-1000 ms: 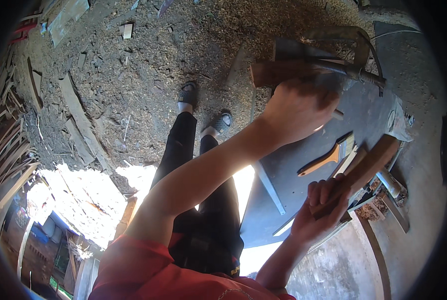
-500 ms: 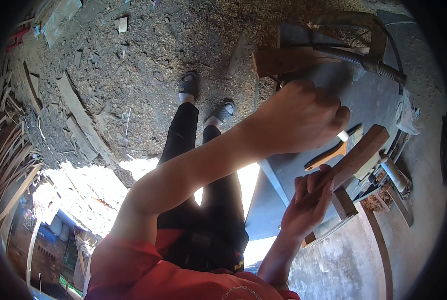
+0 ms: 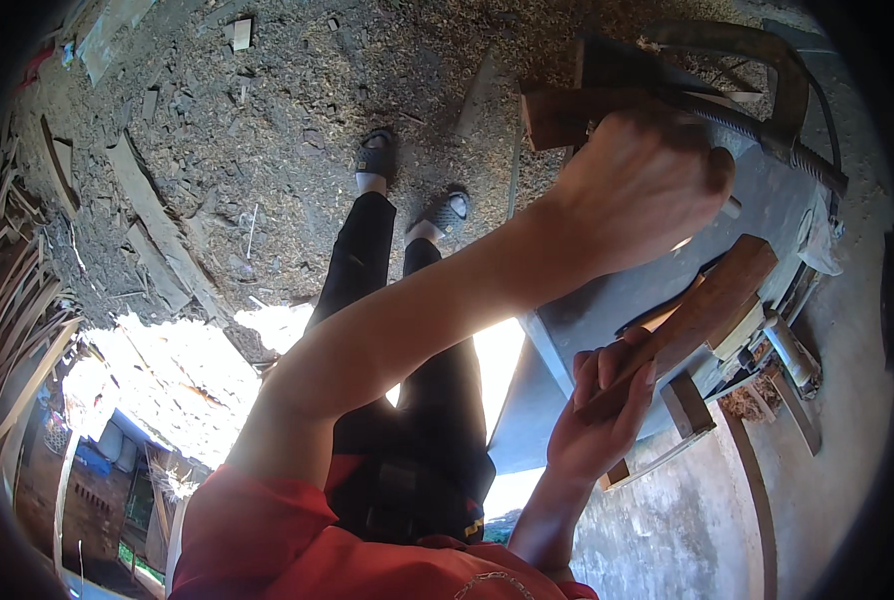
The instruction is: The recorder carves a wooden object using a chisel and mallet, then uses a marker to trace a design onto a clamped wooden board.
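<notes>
My left hand (image 3: 647,185) is closed in a fist at the upper right, on a short rod-like thing (image 3: 731,208) whose pale end shows beside it. Just above lie a dark metal clamp with a threaded screw (image 3: 797,150) and a reddish wooden piece (image 3: 547,120). Lower down, my right hand (image 3: 599,425) grips a reddish-brown wooden bar (image 3: 717,295), fingers curled round its lower end. Behind that bar, an orange paintbrush handle (image 3: 657,318) is mostly hidden. These things are over or on a dark grey worktop (image 3: 537,400).
Shavings, scraps and long planks (image 3: 147,210) litter the floor. A heap of curved wood strips (image 3: 17,330) lies at the left. A crumpled plastic bag (image 3: 817,240), a metal cylinder (image 3: 782,340) and offcuts (image 3: 797,410) sit along the worktop's right side. My sandalled feet (image 3: 375,160) stand at centre.
My left hand has moved up and right, still closed. My right hand and its bar have shifted slightly left, and the bar now covers more of the paintbrush. The clamp appears farther right.
</notes>
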`<act>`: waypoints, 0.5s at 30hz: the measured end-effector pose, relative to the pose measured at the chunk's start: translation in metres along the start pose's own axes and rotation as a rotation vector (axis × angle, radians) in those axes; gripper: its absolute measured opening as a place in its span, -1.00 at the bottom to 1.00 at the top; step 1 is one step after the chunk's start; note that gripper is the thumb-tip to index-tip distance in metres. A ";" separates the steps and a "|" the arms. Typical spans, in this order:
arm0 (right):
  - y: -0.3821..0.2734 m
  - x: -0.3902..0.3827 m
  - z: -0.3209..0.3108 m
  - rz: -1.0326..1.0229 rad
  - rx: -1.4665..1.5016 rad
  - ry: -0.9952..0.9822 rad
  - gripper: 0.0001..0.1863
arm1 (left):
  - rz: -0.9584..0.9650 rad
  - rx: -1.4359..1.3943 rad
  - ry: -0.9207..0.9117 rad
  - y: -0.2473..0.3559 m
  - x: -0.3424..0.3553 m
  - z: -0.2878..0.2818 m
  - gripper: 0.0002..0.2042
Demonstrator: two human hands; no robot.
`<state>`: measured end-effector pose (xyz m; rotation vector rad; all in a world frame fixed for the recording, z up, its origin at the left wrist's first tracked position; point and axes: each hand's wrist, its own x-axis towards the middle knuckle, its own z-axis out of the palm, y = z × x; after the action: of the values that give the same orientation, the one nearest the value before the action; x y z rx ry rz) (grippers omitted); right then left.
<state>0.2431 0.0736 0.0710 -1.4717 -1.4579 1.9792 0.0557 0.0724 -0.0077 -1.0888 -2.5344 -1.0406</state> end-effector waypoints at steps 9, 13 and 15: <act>-0.037 0.028 -0.002 -0.248 0.016 -0.121 -0.55 | -0.039 -0.039 0.049 -0.001 0.002 0.003 -0.88; -0.059 0.045 -0.001 -0.450 0.178 0.165 -0.64 | -0.038 -0.028 0.070 -0.001 0.002 0.006 -0.89; -0.055 0.042 -0.003 -0.259 0.034 -0.002 -0.60 | -0.025 0.065 0.009 -0.002 0.002 0.007 -0.90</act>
<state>0.2088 0.1298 0.0936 -1.1988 -1.5216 1.8391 0.0540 0.0772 -0.0130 -1.0361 -2.5619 -0.9596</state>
